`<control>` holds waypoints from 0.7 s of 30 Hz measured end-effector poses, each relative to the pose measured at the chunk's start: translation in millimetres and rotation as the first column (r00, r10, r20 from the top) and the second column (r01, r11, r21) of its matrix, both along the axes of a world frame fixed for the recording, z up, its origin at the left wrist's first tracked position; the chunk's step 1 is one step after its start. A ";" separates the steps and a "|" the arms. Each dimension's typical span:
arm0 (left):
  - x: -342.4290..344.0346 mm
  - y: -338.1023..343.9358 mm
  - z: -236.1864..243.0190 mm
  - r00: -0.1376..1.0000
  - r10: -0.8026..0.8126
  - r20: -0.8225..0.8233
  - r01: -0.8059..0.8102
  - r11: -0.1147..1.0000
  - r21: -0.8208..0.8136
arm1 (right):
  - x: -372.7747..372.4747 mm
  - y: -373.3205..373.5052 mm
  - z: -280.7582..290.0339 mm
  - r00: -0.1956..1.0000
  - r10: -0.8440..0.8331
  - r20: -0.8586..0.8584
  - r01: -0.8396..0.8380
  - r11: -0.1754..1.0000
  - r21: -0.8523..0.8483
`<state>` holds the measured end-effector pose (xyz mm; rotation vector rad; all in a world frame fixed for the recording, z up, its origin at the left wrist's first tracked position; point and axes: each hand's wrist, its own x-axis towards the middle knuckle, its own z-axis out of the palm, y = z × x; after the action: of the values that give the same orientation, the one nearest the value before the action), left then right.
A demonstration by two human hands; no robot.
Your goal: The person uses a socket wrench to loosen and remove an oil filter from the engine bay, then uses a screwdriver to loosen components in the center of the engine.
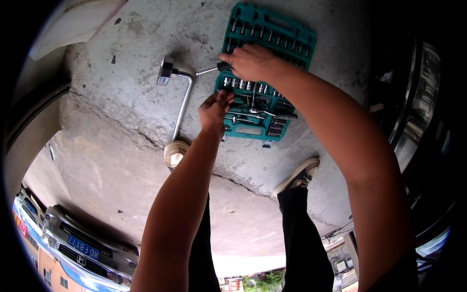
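Observation:
An open teal socket set case lies on the concrete, holding rows of chrome sockets and several tools. My right hand is closed on a black-handled driver, its thin metal shaft pointing left past the case's edge. My left hand is at the left side of the lower half, below the socket row, fingers curled; what they hold, if anything, is hidden. A ratchet with a dark grip lies across that half. Left of the case rests a bent metal bar with a blocky chrome-and-black head.
My shoes stand on the cracked concrete below the case. A dark vehicle is close on the right, a pale panel at upper left. Parked cars show upside down at the lower left rim.

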<state>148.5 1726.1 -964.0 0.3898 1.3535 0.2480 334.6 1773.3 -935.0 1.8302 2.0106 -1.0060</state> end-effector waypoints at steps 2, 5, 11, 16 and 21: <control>1.0 -0.7 -0.3 1.000 -0.017 -0.018 0.017 1.000 0.009 | -0.5 2.3 0.5 1.000 -0.020 0.009 0.021 0.999 -0.025; 3.3 -1.6 -1.3 1.000 -0.006 -0.024 0.006 1.000 0.022 | 2.6 1.5 -4.2 1.000 -0.005 -0.026 0.006 0.999 0.036; 6.0 -5.7 -1.7 0.999 0.017 -0.042 -0.016 0.999 0.029 | 15.3 -1.2 -4.4 0.979 0.205 -0.001 -0.205 0.979 -0.024; 9.0 -5.7 4.4 0.997 -0.018 -0.071 0.023 0.997 0.070 | 34.0 -25.0 14.9 0.994 -0.110 -0.010 0.110 0.973 0.203; 27.1 -0.2 77.2 0.973 0.224 0.046 -0.218 0.969 -0.115 | 17.8 -73.5 122.0 0.644 -0.674 -0.363 0.763 0.603 0.235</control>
<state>175.6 1725.9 -886.8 0.1378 1.3461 0.3654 352.4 1699.8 -813.0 3.0267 1.6169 -1.1147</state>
